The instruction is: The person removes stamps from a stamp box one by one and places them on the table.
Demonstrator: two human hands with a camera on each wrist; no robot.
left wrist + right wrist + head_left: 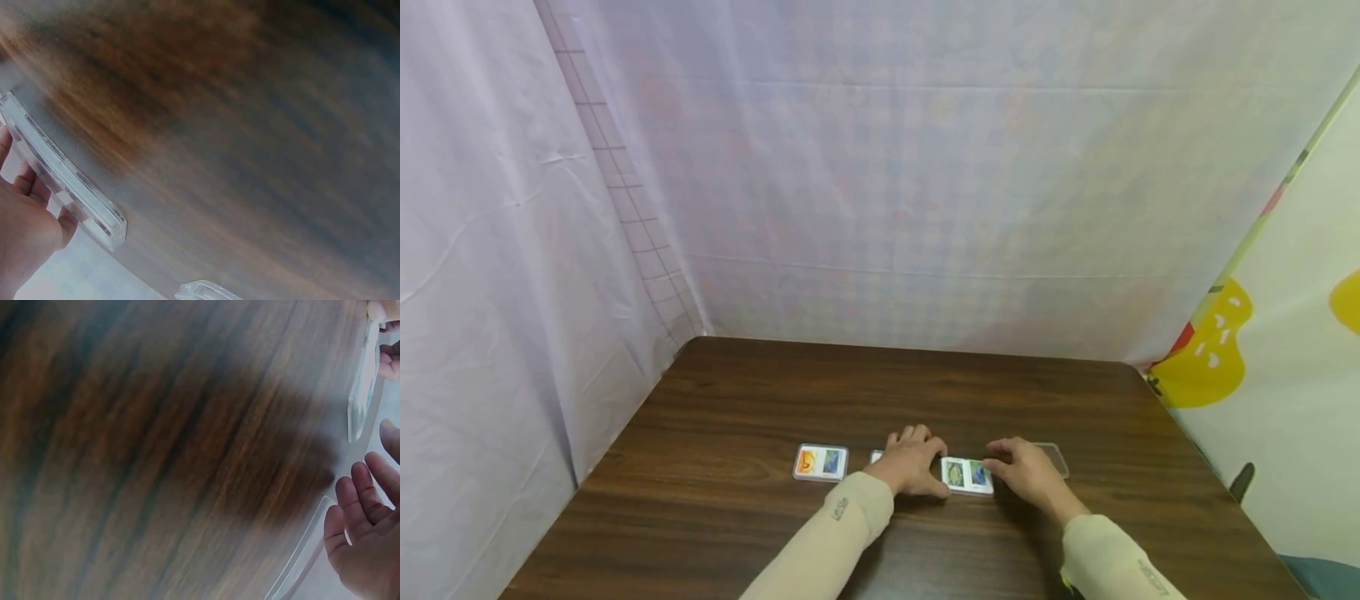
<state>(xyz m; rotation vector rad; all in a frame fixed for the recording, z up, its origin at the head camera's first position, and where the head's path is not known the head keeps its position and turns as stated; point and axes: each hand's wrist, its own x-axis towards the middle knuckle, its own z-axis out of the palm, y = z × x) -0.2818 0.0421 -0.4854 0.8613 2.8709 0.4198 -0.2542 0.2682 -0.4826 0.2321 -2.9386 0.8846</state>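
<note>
Your left hand (912, 461) sits low centre of the head view, fingers curled down over a clear case (876, 457) whose corner peeks out at its left; thumb side touches the picture card case (967, 475) just to its right. In the left wrist view your fingers (28, 181) hold the edge of a clear case (62, 175) at the left of the frame, second clear corner at the bottom edge. Your right hand (1030, 473) is just right of the picture card case, fingertips on its right end. Right wrist view shows those fingers (359, 506) loosely spread, lower right of frame; whether they pinch, can't tell. A clear lid (1051, 458) lies partly under the right hand, toward the right. Another card case (821, 462), orange and blue pictures, lies apart to the left of your left hand. All of it on the dark wood table (760, 392), lower half of frame. Pale curtain (925, 183) behind, printed sheet (1285, 350) at the right.
</note>
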